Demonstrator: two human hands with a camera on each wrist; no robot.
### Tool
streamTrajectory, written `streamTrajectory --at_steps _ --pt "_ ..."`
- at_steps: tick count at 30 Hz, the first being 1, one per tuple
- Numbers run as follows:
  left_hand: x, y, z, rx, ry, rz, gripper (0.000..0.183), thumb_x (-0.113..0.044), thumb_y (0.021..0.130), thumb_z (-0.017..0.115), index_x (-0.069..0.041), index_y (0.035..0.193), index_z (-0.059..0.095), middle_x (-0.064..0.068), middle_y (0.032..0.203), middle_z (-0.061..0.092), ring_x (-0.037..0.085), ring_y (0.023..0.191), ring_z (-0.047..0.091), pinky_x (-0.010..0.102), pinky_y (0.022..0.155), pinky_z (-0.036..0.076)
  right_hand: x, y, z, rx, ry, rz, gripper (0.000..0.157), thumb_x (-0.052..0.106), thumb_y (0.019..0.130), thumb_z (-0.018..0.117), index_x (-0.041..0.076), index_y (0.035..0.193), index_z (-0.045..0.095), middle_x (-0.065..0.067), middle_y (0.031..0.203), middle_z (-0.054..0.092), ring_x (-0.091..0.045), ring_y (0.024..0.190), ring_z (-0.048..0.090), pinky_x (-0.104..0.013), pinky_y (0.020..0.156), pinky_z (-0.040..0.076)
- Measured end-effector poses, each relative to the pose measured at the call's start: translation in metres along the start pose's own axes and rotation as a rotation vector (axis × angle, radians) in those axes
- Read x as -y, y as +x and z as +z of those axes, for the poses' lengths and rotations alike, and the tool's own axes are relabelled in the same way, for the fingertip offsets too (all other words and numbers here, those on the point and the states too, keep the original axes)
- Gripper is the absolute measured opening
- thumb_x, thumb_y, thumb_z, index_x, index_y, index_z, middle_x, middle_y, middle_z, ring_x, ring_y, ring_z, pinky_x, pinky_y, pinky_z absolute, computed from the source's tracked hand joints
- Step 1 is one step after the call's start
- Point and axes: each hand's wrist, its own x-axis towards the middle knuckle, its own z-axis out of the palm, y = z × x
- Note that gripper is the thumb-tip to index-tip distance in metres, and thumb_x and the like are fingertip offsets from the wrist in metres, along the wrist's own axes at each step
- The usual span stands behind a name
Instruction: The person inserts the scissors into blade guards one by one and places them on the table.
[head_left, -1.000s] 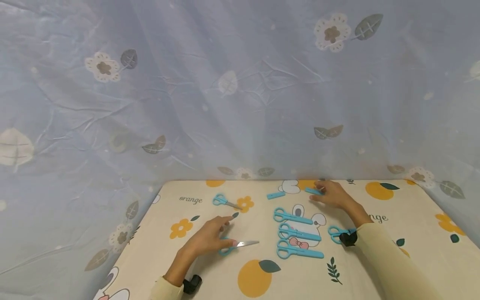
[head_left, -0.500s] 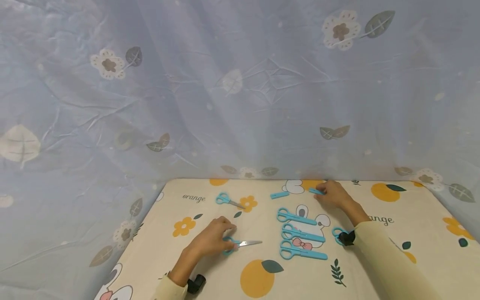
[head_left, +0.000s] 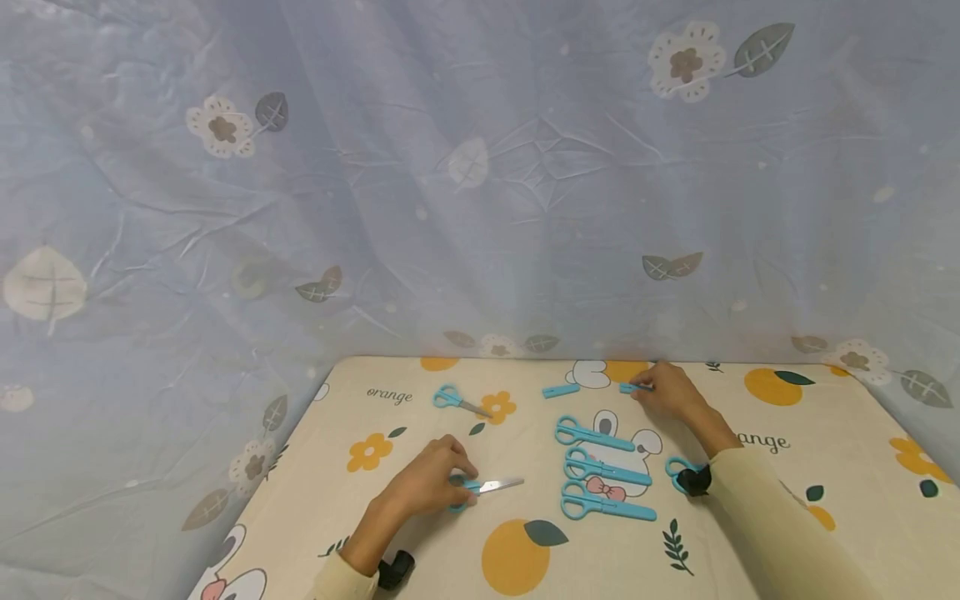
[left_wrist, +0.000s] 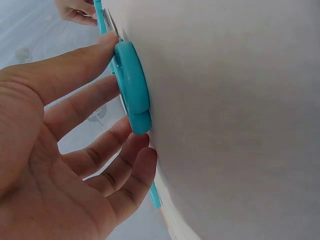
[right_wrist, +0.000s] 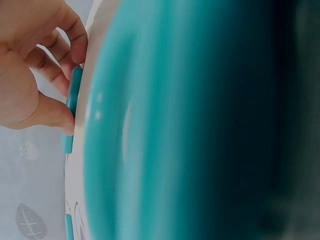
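Note:
My left hand (head_left: 431, 479) pinches the light-blue handles of a pair of scissors (head_left: 501, 484). Their bare metal blades point right along the cloth. In the left wrist view the thumb and index finger meet the handle loops (left_wrist: 132, 82), while the other fingers curl below. At the far side of the table my right hand (head_left: 670, 390) pinches a light-blue scissor sheath (head_left: 626, 387) between thumb and fingers. The right wrist view shows that sheath (right_wrist: 74, 92) lying flat at the cloth. Left of it lies a second loose sheath (head_left: 561, 391).
Several sheathed scissors (head_left: 600, 466) are stacked in a column mid-table. Another bare-bladed pair (head_left: 450, 397) lies at the back left. Under my right wrist is a further pair (head_left: 677, 472), partly hidden; a blurred teal shape (right_wrist: 145, 125) fills the right wrist view. A curtain (head_left: 480, 250) hangs behind.
My left fingers have curled in from an extended pose onto the scissor handles. My right fingers have closed from a looser pose onto the sheath, which shifted little.

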Motion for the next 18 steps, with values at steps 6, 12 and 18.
streamTrajectory --at_steps 6,12,18 --pt "-0.003 -0.001 -0.001 0.003 0.004 0.003 0.03 -0.02 0.084 0.093 -0.005 0.108 0.084 0.006 0.121 0.067 0.024 0.113 0.058 0.041 0.096 0.057 0.0 -0.003 0.0 -0.023 -0.015 -0.021 0.025 0.011 0.1 0.074 -0.003 0.12 0.079 -0.026 0.124 0.076 -0.047 0.117 0.066 -0.063 0.1 0.056" --pt "-0.005 -0.003 -0.002 0.0 0.017 -0.022 0.035 -0.022 0.081 0.096 -0.006 0.11 0.084 0.006 0.121 0.066 0.024 0.112 0.058 0.042 0.095 0.057 -0.001 -0.008 -0.004 -0.001 -0.027 -0.004 0.03 0.011 0.1 0.075 -0.007 0.124 0.076 -0.028 0.124 0.074 -0.048 0.116 0.067 -0.062 0.098 0.057" --pt "-0.008 -0.006 -0.001 0.003 0.048 -0.034 0.041 -0.022 0.078 0.098 -0.006 0.112 0.084 0.005 0.121 0.065 0.023 0.111 0.057 0.041 0.095 0.056 -0.004 -0.015 -0.01 0.015 -0.048 -0.026 0.031 0.008 0.097 0.077 -0.011 0.122 0.075 -0.03 0.122 0.075 -0.052 0.119 0.066 -0.064 0.101 0.057"
